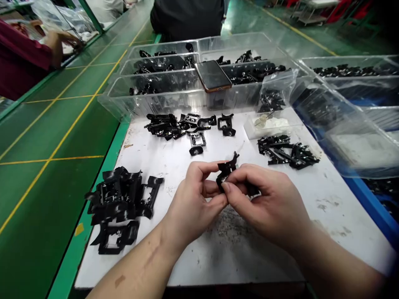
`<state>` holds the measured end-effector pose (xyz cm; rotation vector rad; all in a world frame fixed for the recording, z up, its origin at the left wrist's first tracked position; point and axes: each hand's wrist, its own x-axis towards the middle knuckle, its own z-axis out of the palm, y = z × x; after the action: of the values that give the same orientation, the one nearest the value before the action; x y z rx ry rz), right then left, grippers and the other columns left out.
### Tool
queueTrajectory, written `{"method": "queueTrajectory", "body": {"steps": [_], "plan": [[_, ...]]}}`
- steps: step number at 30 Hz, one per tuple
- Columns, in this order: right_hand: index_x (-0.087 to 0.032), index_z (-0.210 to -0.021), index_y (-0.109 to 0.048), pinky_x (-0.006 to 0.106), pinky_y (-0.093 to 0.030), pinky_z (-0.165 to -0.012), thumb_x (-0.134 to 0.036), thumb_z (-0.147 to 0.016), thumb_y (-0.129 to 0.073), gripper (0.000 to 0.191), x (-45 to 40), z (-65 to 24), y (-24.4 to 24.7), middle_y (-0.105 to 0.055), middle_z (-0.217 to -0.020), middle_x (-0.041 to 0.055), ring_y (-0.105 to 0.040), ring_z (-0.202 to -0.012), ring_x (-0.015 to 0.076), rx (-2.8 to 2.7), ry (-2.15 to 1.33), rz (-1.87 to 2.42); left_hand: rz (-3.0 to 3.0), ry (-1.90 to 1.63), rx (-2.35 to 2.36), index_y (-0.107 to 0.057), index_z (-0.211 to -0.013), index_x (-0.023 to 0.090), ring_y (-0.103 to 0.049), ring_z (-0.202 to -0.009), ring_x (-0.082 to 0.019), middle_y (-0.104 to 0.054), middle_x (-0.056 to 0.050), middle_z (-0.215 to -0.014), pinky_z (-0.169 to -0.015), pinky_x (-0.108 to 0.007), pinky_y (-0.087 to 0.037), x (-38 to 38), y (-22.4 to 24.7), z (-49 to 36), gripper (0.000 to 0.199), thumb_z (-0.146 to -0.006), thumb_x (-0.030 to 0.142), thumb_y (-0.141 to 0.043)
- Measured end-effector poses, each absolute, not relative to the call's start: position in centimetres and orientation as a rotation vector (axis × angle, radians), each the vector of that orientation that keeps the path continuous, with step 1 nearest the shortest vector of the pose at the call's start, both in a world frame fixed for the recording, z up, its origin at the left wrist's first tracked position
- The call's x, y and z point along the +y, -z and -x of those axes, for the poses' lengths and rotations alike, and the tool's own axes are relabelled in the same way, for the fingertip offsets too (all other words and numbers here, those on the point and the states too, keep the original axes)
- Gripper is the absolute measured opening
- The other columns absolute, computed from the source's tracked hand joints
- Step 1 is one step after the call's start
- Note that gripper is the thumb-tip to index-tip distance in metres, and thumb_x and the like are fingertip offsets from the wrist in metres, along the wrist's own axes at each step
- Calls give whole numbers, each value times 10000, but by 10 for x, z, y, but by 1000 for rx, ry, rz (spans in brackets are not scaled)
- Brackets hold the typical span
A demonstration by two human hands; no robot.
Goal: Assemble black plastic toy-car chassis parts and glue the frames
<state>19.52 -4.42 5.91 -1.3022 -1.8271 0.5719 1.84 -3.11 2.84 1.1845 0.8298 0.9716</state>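
My left hand (195, 195) and my right hand (264, 203) pinch a glossy black moulded plastic part (227, 170) between their fingers, above the white table (343, 216). My right fingers hide part of it, and a dark end shows under them. Nearest my left hand lies a large heap of black plastic frames (120, 203). Beyond my hands are a smaller tangle of black parts (165, 126), a loose black frame piece (196, 143), and another black heap (285, 151) nearer my right hand.
Clear plastic bins (156, 99) of black parts stand along the far table edge, with a phone (213, 76) lying on them. A plastic bag (276, 91) and a small tray (268, 124) sit nearby. A co-worker's hand (57, 45) works at far left, beyond the green floor (62, 124).
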Motion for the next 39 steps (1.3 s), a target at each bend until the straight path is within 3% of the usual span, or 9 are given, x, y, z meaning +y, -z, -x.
{"method": "queueTrajectory", "body": {"steps": [6,10,14,19,23,27,30,35,39], "plan": [[-183,-766,-663,172,-402,-535,-105,-903,-684,159,-47,-195,-62,-602,-637,-71,-520,-562,31,-1767,-560,1294,-1275,-1008,795,-451,-1574,451,-795,-786,-108,-762,-3,-1186,-709,-187,-638,-32,-28,-16,787,-955,93,-780],[-189,-761,-670,176,-399,-519,-136,-908,-706,160,-46,-196,-61,-612,-630,-70,-520,-550,35,-1719,-592,1353,-1394,-1027,825,-596,-1462,419,-809,-835,-126,-762,24,-1003,-773,-203,-655,-32,-23,-14,572,-989,152,-777],[-206,-768,-649,194,-394,-508,-229,-919,-777,199,-45,-200,-61,-612,-621,-73,-512,-541,50,-1674,-708,1410,-1447,-1024,851,-587,-1441,471,-804,-1119,-160,-765,22,-1250,-908,-206,-655,-34,-22,-12,576,-993,173,-792],[-250,-976,-643,196,-478,-607,-246,-936,-771,134,-47,-212,-59,-595,-781,-58,-552,-688,88,-1513,-969,1251,-1256,-1018,771,-559,-1386,375,-775,-767,-69,-755,2,-1308,-754,-188,-674,-30,-30,-15,497,-992,186,-794],[-291,-1179,-636,242,-555,-733,-158,-1014,-584,218,-44,-220,-54,-634,-1029,-6,-601,-857,119,-1289,-1208,1008,-1005,-1066,820,-497,-1257,267,-790,-765,-135,-778,-50,-1229,-716,-280,-703,-19,-35,-15,379,-1008,289,-783],[-243,-1146,-664,259,-588,-630,-285,-1069,-637,91,-37,-218,-53,-689,-972,8,-664,-737,118,-1127,-1346,946,-904,-1055,897,-482,-1199,240,-825,-827,-170,-816,-59,-1142,-758,-296,-691,-12,-35,-12,370,-1013,344,-784],[-249,-1175,-640,292,-638,-629,-308,-1014,-754,206,-33,-217,-53,-775,-977,12,-721,-676,130,-1034,-1416,844,-899,-1083,907,-516,-1173,222,-832,-872,-163,-833,-60,-1117,-802,-269,-665,-11,-35,-9,342,-1007,323,-797],[-255,-1048,-733,273,-659,-744,-281,-920,-875,193,-29,-222,-48,-813,-1177,45,-783,-938,156,-1048,-1304,792,-961,-1146,919,-591,-1004,187,-804,-892,-149,-828,-44,-1096,-712,-219,-633,-11,-36,-7,273,-954,253,-851],[-253,-963,-748,215,-601,-677,-320,-819,-961,266,-27,-227,-46,-729,-952,-21,-703,-788,98,-1019,-1229,858,-931,-1138,884,-557,-903,180,-817,-902,-172,-828,-43,-1059,-704,-240,-672,-11,-36,-9,357,-879,195,-913]]}}
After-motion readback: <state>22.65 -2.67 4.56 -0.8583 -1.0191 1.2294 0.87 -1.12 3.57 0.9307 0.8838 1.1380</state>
